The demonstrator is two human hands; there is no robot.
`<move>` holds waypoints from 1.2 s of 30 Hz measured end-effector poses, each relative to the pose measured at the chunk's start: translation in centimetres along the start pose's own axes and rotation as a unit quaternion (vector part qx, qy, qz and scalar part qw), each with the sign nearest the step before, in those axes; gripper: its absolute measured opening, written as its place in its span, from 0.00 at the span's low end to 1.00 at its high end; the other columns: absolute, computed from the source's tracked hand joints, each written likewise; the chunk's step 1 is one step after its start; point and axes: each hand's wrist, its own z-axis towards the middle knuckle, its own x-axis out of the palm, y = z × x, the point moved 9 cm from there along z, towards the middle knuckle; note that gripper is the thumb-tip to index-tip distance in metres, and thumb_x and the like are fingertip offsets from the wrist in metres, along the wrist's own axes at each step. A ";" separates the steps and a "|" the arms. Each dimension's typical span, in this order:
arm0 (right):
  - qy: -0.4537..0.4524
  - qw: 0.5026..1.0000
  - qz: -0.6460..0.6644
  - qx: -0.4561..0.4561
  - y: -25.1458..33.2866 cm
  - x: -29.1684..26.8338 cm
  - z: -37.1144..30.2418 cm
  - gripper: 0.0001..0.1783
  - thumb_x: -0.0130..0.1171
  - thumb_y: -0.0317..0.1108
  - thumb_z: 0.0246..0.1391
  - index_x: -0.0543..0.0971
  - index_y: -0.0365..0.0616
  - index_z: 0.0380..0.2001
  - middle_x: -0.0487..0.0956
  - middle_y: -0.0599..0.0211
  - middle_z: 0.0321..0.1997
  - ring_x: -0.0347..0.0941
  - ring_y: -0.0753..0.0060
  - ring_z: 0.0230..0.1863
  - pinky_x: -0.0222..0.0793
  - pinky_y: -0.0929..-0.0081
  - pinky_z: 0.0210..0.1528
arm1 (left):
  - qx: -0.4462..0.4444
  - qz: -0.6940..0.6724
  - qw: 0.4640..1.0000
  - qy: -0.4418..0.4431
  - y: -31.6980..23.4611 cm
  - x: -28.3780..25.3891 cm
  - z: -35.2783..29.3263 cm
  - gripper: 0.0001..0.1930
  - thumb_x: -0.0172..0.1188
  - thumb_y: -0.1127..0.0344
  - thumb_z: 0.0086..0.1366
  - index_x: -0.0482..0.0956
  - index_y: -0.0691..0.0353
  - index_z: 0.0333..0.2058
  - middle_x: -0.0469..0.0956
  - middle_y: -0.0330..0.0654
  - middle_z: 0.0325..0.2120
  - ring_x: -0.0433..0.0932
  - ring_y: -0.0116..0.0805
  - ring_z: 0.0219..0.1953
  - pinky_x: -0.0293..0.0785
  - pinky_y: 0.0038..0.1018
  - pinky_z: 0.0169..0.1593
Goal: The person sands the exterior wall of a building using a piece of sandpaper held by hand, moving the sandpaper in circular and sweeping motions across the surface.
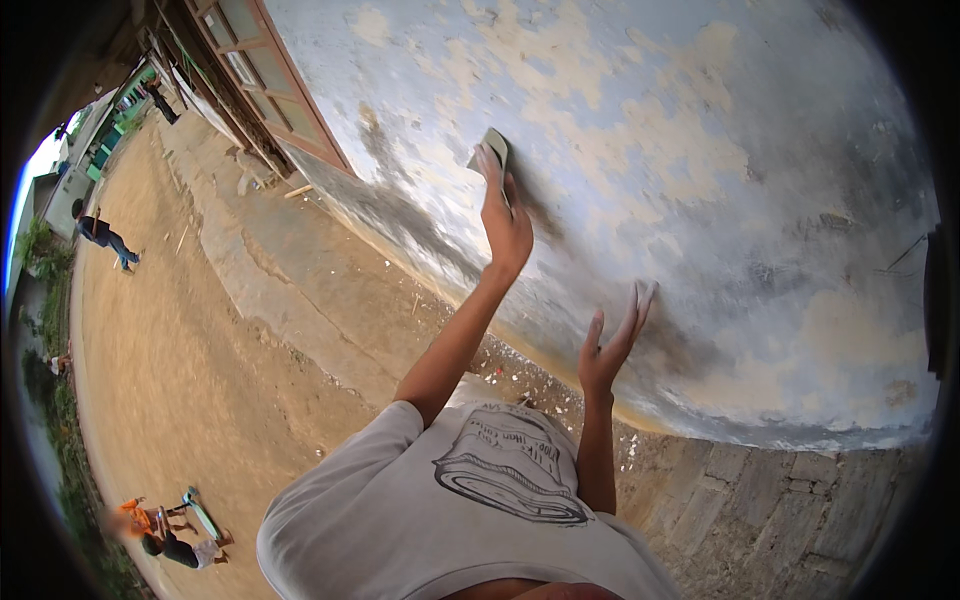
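Observation:
A grey-green sheet, likely sandpaper [496, 141], is pressed to the painted wall [700, 190] by my left hand [508, 225]. The fingers of that hand lie over the sheet and its thumb is beside it. Lower down and to the right, my right hand [612, 350] holds nothing; its fingers are stretched out, with whitish dust on the tips, at or against the wall. The wall's blue-white paint is patchy, with cream areas and dark smudges around both hands.
A wooden-framed window [270, 75] is set in the wall at upper left. Paint flakes [500, 365] litter the wall's foot. Rough stone paving [760, 510] lies at lower right. On the dirt ground [190, 370], a person [105, 232] stands left, others [170, 535] with a scooter [203, 515] lower left.

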 end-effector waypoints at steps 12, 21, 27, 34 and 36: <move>0.003 1.000 -0.002 0.004 0.1 -0.2 -0.4 0.37 0.52 0.30 0.67 0.55 0.41 0.77 0.44 0.46 0.84 0.40 0.41 0.84 0.43 0.44 0.80 | -0.168 0.005 0.986 0.022 10.0 2.5 -10.4 0.28 0.38 0.62 0.82 0.53 0.64 0.75 0.57 0.61 0.74 0.55 0.59 0.76 0.56 0.40 0.75; -0.007 1.000 -0.004 0.005 -0.6 -0.3 -1.3 0.37 0.52 0.32 0.69 0.54 0.43 0.77 0.45 0.47 0.84 0.41 0.43 0.84 0.44 0.44 0.80 | -0.034 -0.036 0.999 -0.014 4.0 0.9 -2.8 0.36 0.45 0.84 0.70 0.48 0.70 0.76 0.48 0.63 0.76 0.48 0.58 0.78 0.47 0.41 0.78; 0.000 1.000 -0.016 0.014 -0.9 0.0 -1.5 0.37 0.52 0.34 0.69 0.53 0.43 0.77 0.45 0.50 0.84 0.41 0.43 0.84 0.43 0.43 0.80 | -0.454 0.006 0.891 0.015 19.4 1.6 -14.2 0.29 0.41 0.65 0.80 0.54 0.69 0.74 0.69 0.68 0.65 0.69 0.63 0.67 0.66 0.45 0.67; 0.006 0.999 -0.018 0.050 -1.2 0.9 -2.8 0.38 0.53 0.35 0.69 0.53 0.44 0.77 0.43 0.46 0.84 0.38 0.40 0.84 0.39 0.38 0.80 | -0.176 -0.039 0.981 -0.072 9.5 -2.0 -1.3 0.30 0.41 0.63 0.82 0.47 0.68 0.76 0.53 0.62 0.75 0.53 0.58 0.77 0.51 0.42 0.77; 0.011 0.998 -0.057 0.040 -0.7 1.7 -2.4 0.37 0.53 0.36 0.69 0.54 0.44 0.77 0.40 0.43 0.84 0.35 0.37 0.84 0.38 0.36 0.79 | -0.099 0.001 0.994 -0.050 9.1 -0.8 -1.2 0.35 0.45 0.77 0.75 0.44 0.68 0.76 0.45 0.63 0.77 0.44 0.64 0.78 0.44 0.48 0.78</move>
